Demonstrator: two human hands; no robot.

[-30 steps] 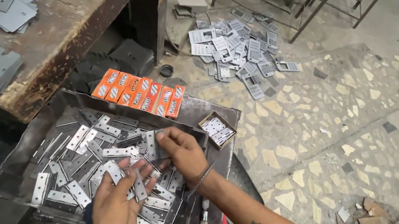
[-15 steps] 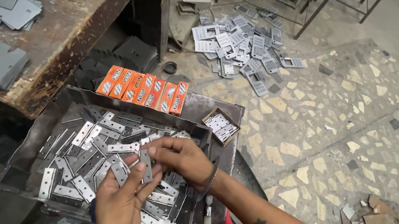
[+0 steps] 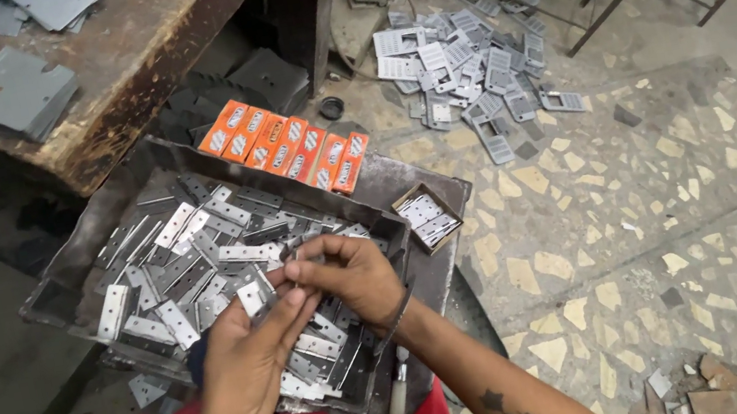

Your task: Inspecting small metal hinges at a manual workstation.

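Your left hand (image 3: 248, 354) and right hand (image 3: 350, 276) meet over the metal tray (image 3: 63, 281), full of flat metal hinges (image 3: 188, 269); the fingers (image 3: 303, 267) of both pinch one small hinge piece (image 3: 253, 298) between them, just above the heap; a row of orange boxes (image 3: 287, 145) lies along the tray's far edge; a small open box (image 3: 428, 217) sits just beside your right hand.

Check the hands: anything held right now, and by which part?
Both hands meet over the tray of hinges. Left hand pinches a small metal hinge by its lower edge; right hand fingers something I cannot make out.
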